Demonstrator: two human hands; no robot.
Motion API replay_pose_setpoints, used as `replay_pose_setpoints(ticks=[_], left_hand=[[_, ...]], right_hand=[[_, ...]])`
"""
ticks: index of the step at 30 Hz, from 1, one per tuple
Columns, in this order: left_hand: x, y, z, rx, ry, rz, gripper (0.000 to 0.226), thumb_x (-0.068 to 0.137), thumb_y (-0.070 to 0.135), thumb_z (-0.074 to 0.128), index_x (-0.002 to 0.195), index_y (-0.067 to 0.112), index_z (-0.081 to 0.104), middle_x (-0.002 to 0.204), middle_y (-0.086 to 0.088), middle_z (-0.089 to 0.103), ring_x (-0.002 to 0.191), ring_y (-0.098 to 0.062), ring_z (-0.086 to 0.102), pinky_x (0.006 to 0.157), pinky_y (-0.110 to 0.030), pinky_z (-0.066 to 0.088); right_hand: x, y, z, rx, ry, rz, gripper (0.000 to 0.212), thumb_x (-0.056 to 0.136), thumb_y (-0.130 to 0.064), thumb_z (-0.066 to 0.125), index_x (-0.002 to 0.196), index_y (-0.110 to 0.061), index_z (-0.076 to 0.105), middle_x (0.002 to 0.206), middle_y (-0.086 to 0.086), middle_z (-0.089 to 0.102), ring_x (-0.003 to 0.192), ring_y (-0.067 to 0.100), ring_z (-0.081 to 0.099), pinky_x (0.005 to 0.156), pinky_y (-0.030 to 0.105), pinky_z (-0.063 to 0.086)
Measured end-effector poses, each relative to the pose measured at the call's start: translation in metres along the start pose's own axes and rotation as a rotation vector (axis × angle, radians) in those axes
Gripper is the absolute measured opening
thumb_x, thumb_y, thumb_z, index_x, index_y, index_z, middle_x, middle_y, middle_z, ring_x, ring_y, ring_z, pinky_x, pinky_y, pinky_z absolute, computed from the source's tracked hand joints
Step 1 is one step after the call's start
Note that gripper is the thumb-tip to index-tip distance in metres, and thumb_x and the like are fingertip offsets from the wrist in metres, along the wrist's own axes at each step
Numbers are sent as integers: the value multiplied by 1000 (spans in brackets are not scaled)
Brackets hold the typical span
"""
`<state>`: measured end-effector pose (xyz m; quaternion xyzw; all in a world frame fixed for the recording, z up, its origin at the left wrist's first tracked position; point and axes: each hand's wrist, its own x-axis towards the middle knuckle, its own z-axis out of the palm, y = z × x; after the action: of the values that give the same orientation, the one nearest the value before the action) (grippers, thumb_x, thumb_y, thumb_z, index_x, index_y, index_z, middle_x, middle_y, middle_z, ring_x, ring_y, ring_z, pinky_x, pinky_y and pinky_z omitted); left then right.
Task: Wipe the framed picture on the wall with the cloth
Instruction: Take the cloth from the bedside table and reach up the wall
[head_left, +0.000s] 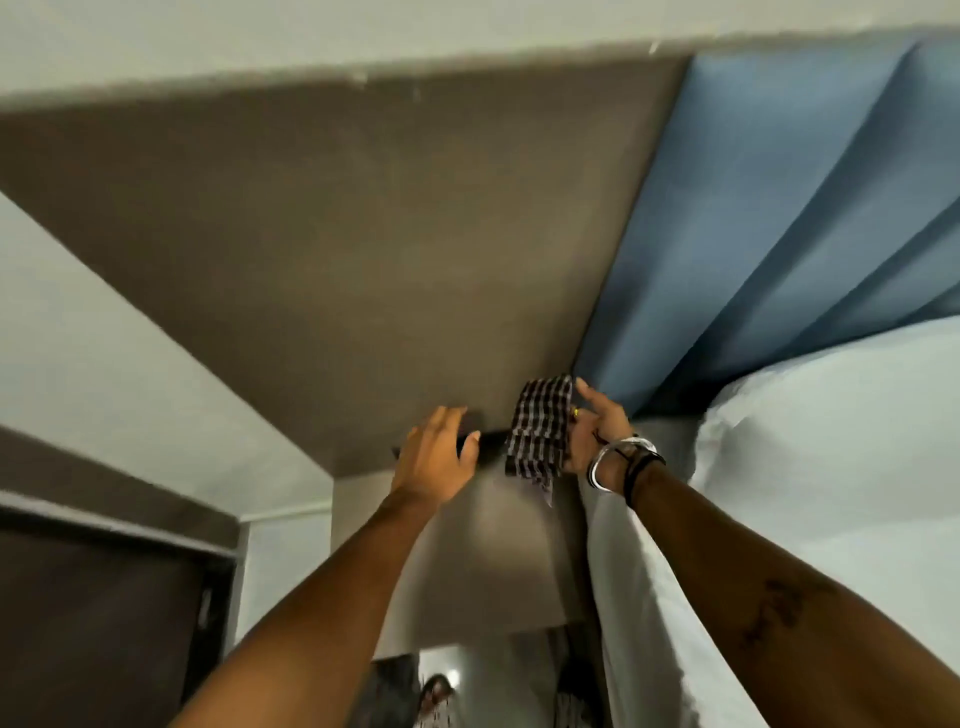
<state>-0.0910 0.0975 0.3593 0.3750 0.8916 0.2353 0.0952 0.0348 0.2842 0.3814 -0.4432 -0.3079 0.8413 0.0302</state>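
The right hand presses a checked cloth flat against the wall, fingers spread behind it rather than curled around it; bracelets ring that wrist. The cloth, dark with pale checks, drapes over the right end of a dark narrow edge, seemingly the top of the framed picture seen from steeply below. The left hand lies just beside the cloth, fingers hooked over that same edge and the thumb beneath it, gripping it. Below the edge the grey-brown surface runs down toward the camera, blurred and plain. To the right, blue curtain and white curtain crowd close to the right hand. To the left and above, bare brown wall lies open up to the white ceiling.
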Motion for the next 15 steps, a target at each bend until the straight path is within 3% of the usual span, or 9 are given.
replay_pose_setpoints(ticks=[3,6,10,12,15], left_hand=[[34,51,-75,149,102,284,41,94,29,54,129,9,57,125,-10,62,115,-30,58,98,-41,44],[66,102,-143,215,289,488,41,88,28,62,122,6,61,117,-12,65,107,-31,61,95,-41,46],[95,163,-218,238,457,667,47,85,33,64,123,6,60,121,-12,64,112,-29,59,99,-42,47],[97,197,-253,222,512,780,48,85,34,64,123,6,60,122,-11,63,113,-27,58,99,-41,47],[100,212,-265,232,511,861,48,83,35,65,122,8,61,121,-11,63,110,-27,59,98,-39,45]], right_hand=[[-58,-67,13,59,-98,-135,85,78,-70,53,137,-10,51,141,16,54,133,38,47,113,61,28],[-112,-126,24,142,-177,-309,86,76,-75,52,134,-12,56,139,18,57,130,39,51,112,62,30],[-192,-187,39,280,-293,-577,81,71,-66,66,126,-7,62,130,21,64,119,40,61,98,60,47],[-235,-205,40,348,-317,-702,78,74,-59,69,128,-5,60,134,22,61,122,42,60,102,60,45],[-258,-220,50,398,-360,-748,77,82,-55,63,135,-1,52,135,25,59,125,42,56,107,58,41]])
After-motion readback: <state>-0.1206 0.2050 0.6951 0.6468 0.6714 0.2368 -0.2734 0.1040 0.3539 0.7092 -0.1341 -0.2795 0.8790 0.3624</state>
